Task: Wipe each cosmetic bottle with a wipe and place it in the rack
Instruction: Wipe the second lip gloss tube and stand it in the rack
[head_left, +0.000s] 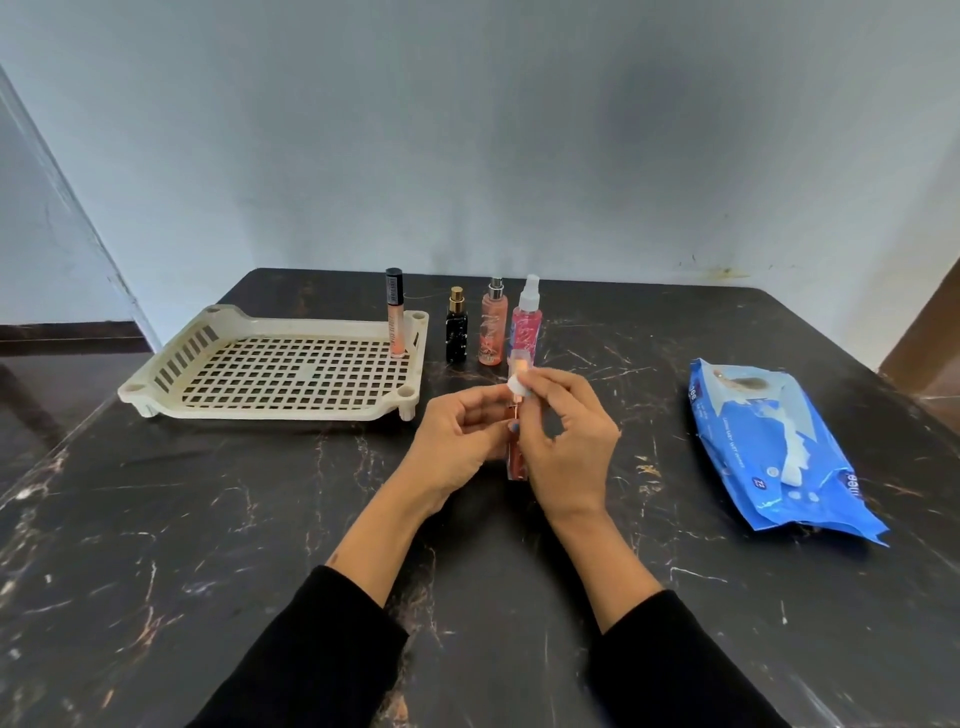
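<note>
Five bottles are in play, and you hold one of them over a dark marbled table (208, 519). Largest first: the cream rack (171, 371) sits at ten o'clock from your hands, its slotted floor bare except for one tall tube (396, 322) standing upright in its far right corner. The blue wipe pack (769, 447) lies at three o'clock, well apart, with a white sheet poking from its opening. At twelve o'clock, just beyond your fingers, three bottles stand in a row: a black one (456, 332), a peach one (491, 325) and a pink spray (527, 322).

Your left hand (452, 441) is closed around the lower part of a slim reddish bottle (517, 465), held roughly upright between your palms. Your right hand (563, 441) pinches a small white wipe (518, 385) against the bottle's top end. I judge you are mid-wipe on the second bottle, with three waiting.

Watch the row at twelve o'clock. It stands close behind your knuckles, so a forward stroke could knock the spray over and it could take its neighbours with it. The wipe is likely damp, which could make the slim bottle slippery in your left fingers. When you move to ten o'clock, set it clear of the tube; a narrow base on open slots may tip.
</note>
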